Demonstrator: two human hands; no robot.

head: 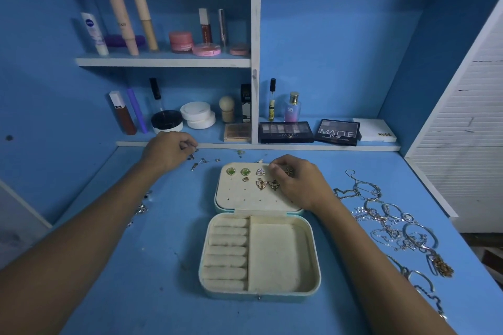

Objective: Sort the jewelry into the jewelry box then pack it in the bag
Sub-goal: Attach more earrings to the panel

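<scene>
"MATTE" on dark palette (337, 132); "NUDE" on white box (377, 130).

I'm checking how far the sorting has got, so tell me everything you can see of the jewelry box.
The jewelry box lies open and flat on the blue table, pale teal outside, cream velvety lining inside. Its near half holds a column of ring rolls on the left and a bare padded compartment on the right. The far half, the lid panel, has rows of small holes and carries two green earrings, a triangular one and two butterfly earrings. The right hand rests on that panel, fingers at an earring.
</scene>
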